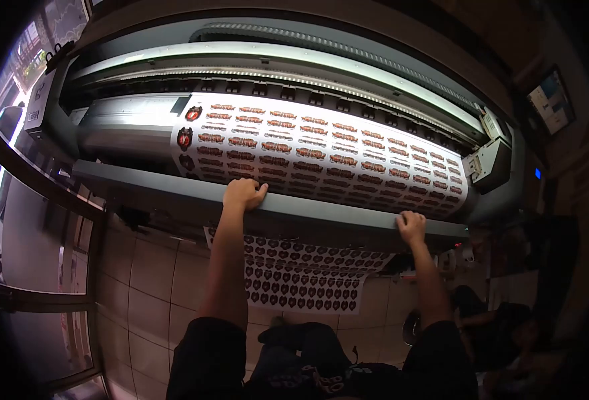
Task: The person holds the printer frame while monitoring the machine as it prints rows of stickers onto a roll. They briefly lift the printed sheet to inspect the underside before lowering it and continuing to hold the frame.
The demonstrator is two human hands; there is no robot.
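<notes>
A wide-format printer stretches across the view, with a grey front bar (328,209) along its near side. My left hand (244,194) grips this bar left of centre, fingers curled over its top and thumb at the right. Near the bar's right end, my right hand (411,227) is closed over the same edge; its fingertips are partly hidden. Just beyond the bar lies a printed sheet (294,137), white with rows of repeated orange and dark designs and larger round emblems down its left side. Below the bar hangs a lower printed section (301,289) covered in dark emblems.
The print carriage (488,163) sits at the printer's right end. A lit monitor (549,100) is at the far right. Glass door frames (84,247) stand on the left, above a tiled floor (148,293). Dark shapes at lower right are hard to make out.
</notes>
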